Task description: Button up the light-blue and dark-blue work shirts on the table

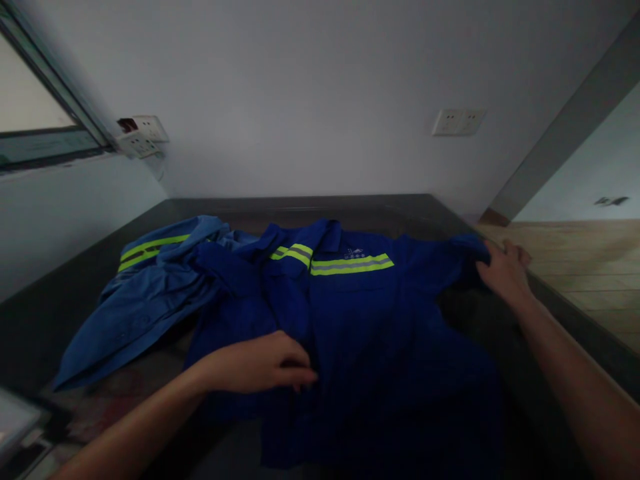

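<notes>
A dark blue work shirt [360, 327] with a collar and yellow-green reflective bands lies spread, front up, on a dark tabletop. Its front opening runs down beside my left hand [267, 363], whose fingers are curled in a pinch at the front edge; the dim light partly hides the cloth between them. Over on the right, my right hand [505, 270] grips the end of the short sleeve, with the thumb on the near side. A lighter blue garment [145, 300] with similar bands lies crumpled to the left, partly beneath the shirt.
The dark table [390, 205] meets a pale wall [300, 100] at the back. Wall sockets [459, 123] sit above it on the right, and more sockets [143, 137] with a plug are at the left corner. Wooden floor [575, 260] shows beyond the right table edge.
</notes>
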Demonstrator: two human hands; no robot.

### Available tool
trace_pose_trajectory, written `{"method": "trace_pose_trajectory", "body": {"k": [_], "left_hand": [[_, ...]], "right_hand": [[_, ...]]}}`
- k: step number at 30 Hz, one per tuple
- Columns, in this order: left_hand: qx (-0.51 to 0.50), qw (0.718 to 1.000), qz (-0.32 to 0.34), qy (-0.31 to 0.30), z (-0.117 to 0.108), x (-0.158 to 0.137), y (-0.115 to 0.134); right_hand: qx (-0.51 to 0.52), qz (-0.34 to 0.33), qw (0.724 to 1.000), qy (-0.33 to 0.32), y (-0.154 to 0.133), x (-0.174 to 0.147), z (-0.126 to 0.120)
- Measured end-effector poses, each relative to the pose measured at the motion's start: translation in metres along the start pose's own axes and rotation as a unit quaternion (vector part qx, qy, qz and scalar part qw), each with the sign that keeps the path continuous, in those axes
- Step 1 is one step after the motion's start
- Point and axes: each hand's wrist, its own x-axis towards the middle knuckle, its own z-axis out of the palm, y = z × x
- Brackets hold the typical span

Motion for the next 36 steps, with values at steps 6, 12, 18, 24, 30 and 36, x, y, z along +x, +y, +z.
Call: {"method": "trace_pose_trajectory", "body": {"k": [6,12,18,24,30,36], "left_hand": [[-0.14,0.968,-0.11,0.176,-0.004,0.034,-0.025],[-0.051,0.967,-0.133,0.21,0.002,0.061,-0.048],[-0.051,0.953,-0.079,0.287,0.004,0.059,-0.052],[-0.077,0.929,-0.02,0.362,-0.028,0.064,-0.026],[-0.132,0.913,0.073,0.379,-0.066,0.09,0.004],[-0.343,0.883,0.049,0.315,-0.057,0.096,0.011]], "right_hand": [[0.171,-0.174,0.957,-0.16,-0.149,-0.006,-0.008],[0.297,-0.354,0.806,-0.369,-0.273,-0.043,0.015],[0.382,-0.34,0.757,-0.407,-0.28,-0.049,0.044],[0.344,-0.307,0.828,-0.318,-0.264,-0.023,0.03],[0.325,-0.257,0.88,-0.233,-0.246,0.007,0.003],[0.403,-0.188,0.852,-0.278,-0.237,0.01,-0.009]]}}
